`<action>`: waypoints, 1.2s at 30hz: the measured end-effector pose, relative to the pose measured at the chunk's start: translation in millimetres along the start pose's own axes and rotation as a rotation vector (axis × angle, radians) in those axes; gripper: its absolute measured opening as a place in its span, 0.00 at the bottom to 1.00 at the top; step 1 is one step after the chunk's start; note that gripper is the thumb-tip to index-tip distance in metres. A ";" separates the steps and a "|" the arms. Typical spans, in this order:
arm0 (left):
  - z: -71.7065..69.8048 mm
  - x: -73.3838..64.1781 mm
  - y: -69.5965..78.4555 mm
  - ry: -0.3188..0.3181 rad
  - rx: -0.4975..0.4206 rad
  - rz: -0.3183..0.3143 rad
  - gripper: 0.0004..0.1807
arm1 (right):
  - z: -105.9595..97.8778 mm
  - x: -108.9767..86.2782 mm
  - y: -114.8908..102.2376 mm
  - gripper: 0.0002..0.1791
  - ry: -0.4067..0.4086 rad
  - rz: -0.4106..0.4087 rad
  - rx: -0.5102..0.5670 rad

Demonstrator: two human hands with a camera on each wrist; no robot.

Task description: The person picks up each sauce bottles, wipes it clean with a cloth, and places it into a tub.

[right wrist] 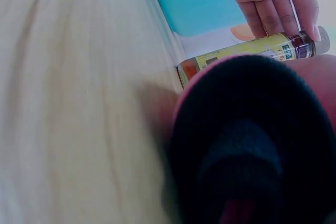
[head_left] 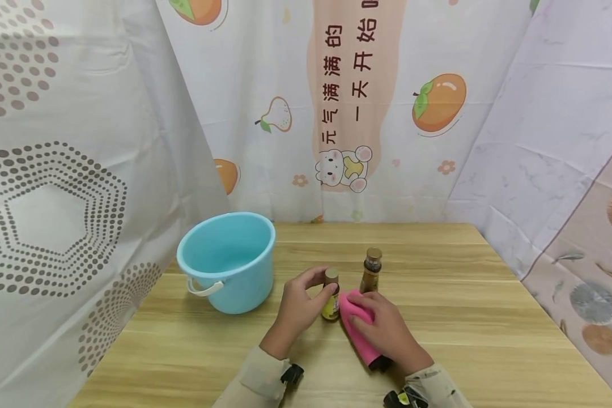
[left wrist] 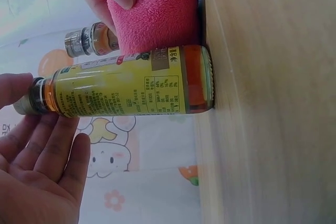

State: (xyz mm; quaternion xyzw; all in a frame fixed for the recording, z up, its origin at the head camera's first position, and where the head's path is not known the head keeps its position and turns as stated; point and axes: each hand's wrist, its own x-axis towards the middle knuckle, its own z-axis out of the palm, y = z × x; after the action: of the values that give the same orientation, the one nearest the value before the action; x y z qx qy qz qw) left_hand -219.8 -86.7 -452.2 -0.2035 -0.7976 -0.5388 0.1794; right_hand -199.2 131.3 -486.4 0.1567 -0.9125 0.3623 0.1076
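My left hand (head_left: pixel 302 303) pinches a small glass bottle (head_left: pixel 330 310) by its neck and cap, thumb on one side and fingers on the other. The bottle stands upright on the table, with a yellow printed label (left wrist: pixel 121 90) and amber contents. In my right hand (head_left: pixel 386 326) is a pink fuzzy cloth (head_left: pixel 357 334), gripped beside the bottle. Its lower end is black, and the right wrist view shows a dark rounded end (right wrist: pixel 247 108) hiding most of that hand. Behind the cloth stands a second bottle (head_left: pixel 371 277) with a gold-brown cap, its lower part hidden.
A light blue bucket (head_left: pixel 245 286) with a white handle (head_left: pixel 205 289) stands at the left of the wooden table (head_left: pixel 454 306). Printed curtains (head_left: pixel 265 68) hang behind and at both sides of the table.
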 end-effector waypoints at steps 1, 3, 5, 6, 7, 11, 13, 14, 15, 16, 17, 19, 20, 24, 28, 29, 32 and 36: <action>0.1 0.1 0.0 0.000 -0.004 0.004 0.19 | -0.2 0.0 0.0 0.24 0.000 -0.001 0.000; 0.5 0.2 -0.1 0.001 -0.015 0.015 0.18 | -0.4 -0.1 0.2 0.24 0.004 -0.004 -0.002; 0.9 0.5 -0.1 -0.001 -0.027 0.021 0.18 | -0.9 -0.3 0.3 0.25 0.011 -0.009 -0.005; 1.1 0.6 0.0 0.000 -0.035 0.024 0.18 | -1.2 -0.4 0.3 0.25 0.015 -0.011 -0.005; 1.2 0.4 0.0 0.002 -0.039 0.024 0.18 | -1.3 -0.6 0.2 0.25 0.019 -0.015 -0.005; 1.4 0.0 0.9 0.013 -0.038 0.020 0.18 | -1.3 -0.8 -0.5 0.24 0.047 -0.038 -0.001; 1.3 0.0 1.6 0.019 -0.024 0.024 0.19 | -1.2 -0.7 -0.8 0.24 0.067 -0.056 0.004; 1.3 0.1 1.6 0.020 -0.020 0.029 0.19 | -1.0 -0.7 -0.8 0.24 0.077 -0.064 0.006; 1.3 0.1 1.8 0.021 -0.015 0.033 0.19 | -0.8 -0.7 -0.8 0.24 0.085 -0.072 0.011; 1.3 0.1 1.9 0.021 -0.014 0.038 0.20 | -0.5 -0.6 -0.6 0.24 0.094 -0.079 0.014; 1.2 0.1 1.9 0.022 -0.016 0.041 0.20 | -0.3 -0.7 -0.6 0.24 0.102 -0.086 0.017; 1.4 0.1 1.5 0.023 -0.022 0.047 0.20 | 0.0 -0.8 -0.9 0.24 0.122 -0.099 0.029; 1.4 0.0 1.5 0.024 -0.027 0.050 0.20 | 0.1 -1.0 -1.2 0.24 0.132 -0.104 0.039; 1.4 -0.2 0.9 0.022 -0.044 0.054 0.19 | -0.4 -1.5 -2.4 0.24 0.175 -0.142 0.093; 0.7 -0.7 1.5 0.012 -0.058 0.036 0.18 | -0.6 -1.6 -2.2 0.25 0.219 -0.203 0.141; 0.8 -0.8 1.4 0.012 -0.061 0.032 0.18 | -0.6 -1.5 -2.1 0.25 0.229 -0.216 0.151; 0.9 -0.5 1.3 0.014 -0.066 0.028 0.18 | 0.2 -1.2 -0.8 0.25 0.255 -0.246 0.178; 1.5 0.5 -0.6 0.019 -0.079 0.042 0.17 | 0.6 -1.0 0.6 0.25 0.264 -0.252 0.193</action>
State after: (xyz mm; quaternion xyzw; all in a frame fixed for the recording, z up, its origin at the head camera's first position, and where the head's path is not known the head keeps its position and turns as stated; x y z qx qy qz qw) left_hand -220.7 -85.5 -452.9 -0.2219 -0.7695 -0.5680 0.1899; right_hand -198.6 131.5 -487.5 0.2302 -0.8247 0.4492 0.2552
